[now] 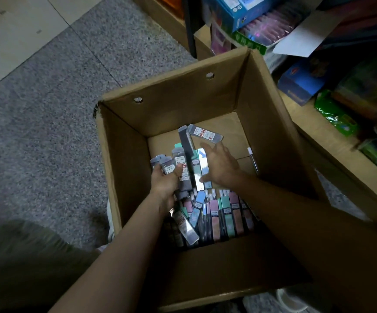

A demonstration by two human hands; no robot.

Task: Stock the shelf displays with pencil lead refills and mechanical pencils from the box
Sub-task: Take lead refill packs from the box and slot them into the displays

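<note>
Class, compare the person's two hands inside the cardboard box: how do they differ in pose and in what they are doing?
The left hand grips a bundle of lead refill cases, fingers curled; the right hand is spread flat, fingers straight. The left one holds its cases raised; the right one only presses against the cases. Both reach into the cardboard box.

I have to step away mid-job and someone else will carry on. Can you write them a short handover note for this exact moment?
Left hand: grips a bundle of lead refill cases inside the cardboard box.
Right hand: open, fingers spread against the same bundle.
More refill cases stand packed along the box's near side; one lone case and a mechanical pencil lie on the box floor.
Done: nothing visibly shelved.
Left: carry everything to the displays.
</note>
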